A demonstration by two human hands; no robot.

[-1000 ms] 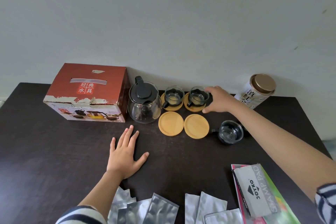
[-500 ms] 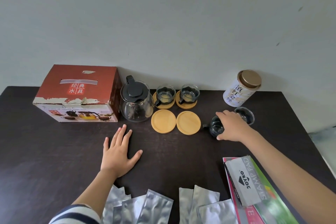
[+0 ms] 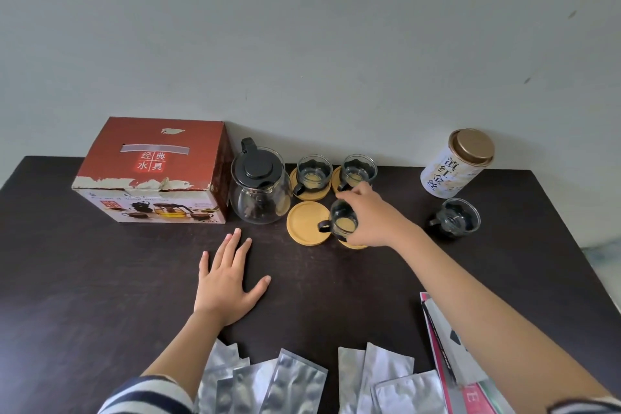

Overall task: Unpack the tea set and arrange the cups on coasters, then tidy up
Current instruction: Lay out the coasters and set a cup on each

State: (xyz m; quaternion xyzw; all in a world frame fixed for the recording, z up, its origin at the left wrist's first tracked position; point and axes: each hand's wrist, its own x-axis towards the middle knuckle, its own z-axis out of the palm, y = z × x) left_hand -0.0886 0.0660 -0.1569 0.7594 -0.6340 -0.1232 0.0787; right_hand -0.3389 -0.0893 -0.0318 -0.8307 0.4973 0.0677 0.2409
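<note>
The right hand is holding a glass cup in its grip, just right of the teapot, over a coaster; the left hand is lying flat and open on the bench.

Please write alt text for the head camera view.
The right hand holds a glass cup over the front right coaster; the left hand lies flat on the dark table. Behind stand a teapot and two cups on coasters.

"经典水具" on red box, "滇红金丝" on tin
</note>
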